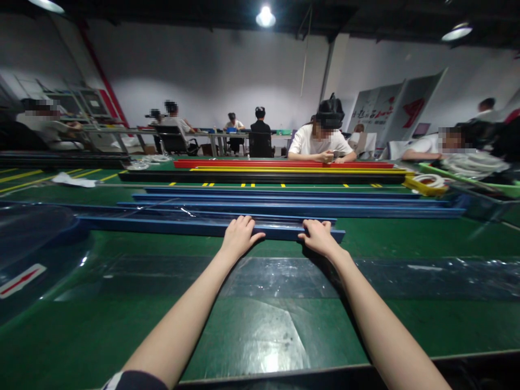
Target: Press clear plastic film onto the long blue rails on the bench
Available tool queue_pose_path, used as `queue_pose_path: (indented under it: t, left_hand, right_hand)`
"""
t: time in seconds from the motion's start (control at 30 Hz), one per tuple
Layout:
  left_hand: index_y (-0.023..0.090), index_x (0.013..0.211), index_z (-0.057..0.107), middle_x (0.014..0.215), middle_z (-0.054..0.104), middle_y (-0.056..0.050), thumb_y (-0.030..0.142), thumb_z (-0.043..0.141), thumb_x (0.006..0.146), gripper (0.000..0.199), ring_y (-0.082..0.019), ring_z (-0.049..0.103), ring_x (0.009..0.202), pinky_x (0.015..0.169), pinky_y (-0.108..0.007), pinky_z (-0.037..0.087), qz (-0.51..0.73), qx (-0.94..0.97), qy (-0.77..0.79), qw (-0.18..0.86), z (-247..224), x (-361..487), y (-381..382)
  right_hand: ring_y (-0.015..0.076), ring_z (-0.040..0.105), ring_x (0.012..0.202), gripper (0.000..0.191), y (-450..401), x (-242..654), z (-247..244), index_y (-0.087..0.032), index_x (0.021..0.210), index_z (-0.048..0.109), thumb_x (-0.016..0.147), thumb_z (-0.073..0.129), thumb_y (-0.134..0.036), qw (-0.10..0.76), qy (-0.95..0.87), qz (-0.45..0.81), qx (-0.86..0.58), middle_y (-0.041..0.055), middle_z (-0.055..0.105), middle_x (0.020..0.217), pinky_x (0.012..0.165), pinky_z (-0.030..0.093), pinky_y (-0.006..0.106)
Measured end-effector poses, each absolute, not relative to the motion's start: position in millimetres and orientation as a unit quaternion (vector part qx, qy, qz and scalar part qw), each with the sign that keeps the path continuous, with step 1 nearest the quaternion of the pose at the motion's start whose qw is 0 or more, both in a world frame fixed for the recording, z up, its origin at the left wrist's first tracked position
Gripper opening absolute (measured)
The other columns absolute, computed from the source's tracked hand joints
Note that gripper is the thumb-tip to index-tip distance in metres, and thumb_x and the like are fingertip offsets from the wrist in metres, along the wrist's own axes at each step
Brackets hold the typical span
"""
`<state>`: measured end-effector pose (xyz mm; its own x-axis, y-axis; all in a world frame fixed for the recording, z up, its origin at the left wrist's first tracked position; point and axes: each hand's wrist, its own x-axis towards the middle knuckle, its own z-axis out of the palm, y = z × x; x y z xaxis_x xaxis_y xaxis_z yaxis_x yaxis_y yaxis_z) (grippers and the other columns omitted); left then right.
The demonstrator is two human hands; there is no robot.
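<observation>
The near blue channel strip [280, 233] is observed lying crosswise on the green table [385, 238], beyond the clear plastic sheet [280, 276]. It is gripped near its right end by the right hand [319, 236] and, farther left, by the left hand [240, 236].

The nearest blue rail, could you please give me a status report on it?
Left hand on nearest blue rail. Right hand on it, near right end. Clear plastic strip lying this side.
</observation>
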<state>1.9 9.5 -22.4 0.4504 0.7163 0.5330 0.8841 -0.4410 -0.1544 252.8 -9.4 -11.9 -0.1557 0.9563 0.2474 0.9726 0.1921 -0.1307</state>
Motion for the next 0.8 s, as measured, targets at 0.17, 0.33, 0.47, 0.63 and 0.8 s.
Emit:
queue_pose_path:
  t: [0.17,0.33,0.47,0.63,0.8]
  left_hand:
    - [0.017,0.090,0.058,0.099,0.062,-0.009,0.054,0.046,0.083,0.040,-0.023,0.053,0.094,0.076,-0.033,0.036,-0.201,-0.825,-0.486,0.210,-22.2,2.4,9.5]
    - [0.018,0.089,0.058,0.094,0.063,-0.008,0.056,0.044,0.084,0.041,-0.023,0.054,0.091,0.075,-0.032,0.036,-0.193,-0.820,-0.492,0.218,-23.3,2.3,10.1]
    - [0.017,0.089,0.057,0.089,0.062,-0.008,0.058,0.041,0.084,0.045,-0.022,0.056,0.086,0.073,-0.032,0.035,-0.179,-0.817,-0.499,0.227,-23.4,2.2,10.9]
    - [0.017,0.088,0.057,0.089,0.062,-0.008,0.060,0.039,0.083,0.047,-0.022,0.058,0.084,0.072,-0.031,0.035,-0.166,-0.816,-0.506,0.226,-22.3,2.5,11.7]
    - [0.016,0.087,0.059,0.091,0.062,-0.008,0.061,0.042,0.081,0.048,-0.022,0.059,0.083,0.071,-0.032,0.037,-0.161,-0.816,-0.514,0.210,-19.0,3.2,11.8]
  right_hand:
    - [0.0228,0.053,0.094,0.012,-9.2,253.1,-12.6,-0.017,0.085,0.052,0.080,0.051,-0.028,0.130,-0.761,-0.040,-0.634,0.0080,0.063,0.094,0.076,0.025,0.033]
    - [0.0232,0.053,0.093,0.012,-8.6,252.9,-12.4,-0.017,0.085,0.053,0.080,0.051,-0.028,0.128,-0.760,-0.037,-0.636,0.0078,0.063,0.093,0.076,0.025,0.034]
    - [0.0232,0.053,0.094,0.013,-8.0,252.7,-12.3,-0.017,0.085,0.052,0.080,0.051,-0.028,0.126,-0.760,-0.039,-0.637,0.0079,0.064,0.094,0.077,0.025,0.034]
    - [0.0230,0.053,0.094,0.012,-8.5,252.7,-12.1,-0.017,0.086,0.052,0.081,0.051,-0.028,0.125,-0.760,-0.041,-0.637,0.0079,0.063,0.094,0.077,0.025,0.034]
    - [0.0231,0.053,0.093,0.012,-8.5,252.6,-12.7,-0.017,0.085,0.052,0.080,0.051,-0.027,0.128,-0.760,-0.039,-0.636,0.0081,0.063,0.094,0.076,0.025,0.033]
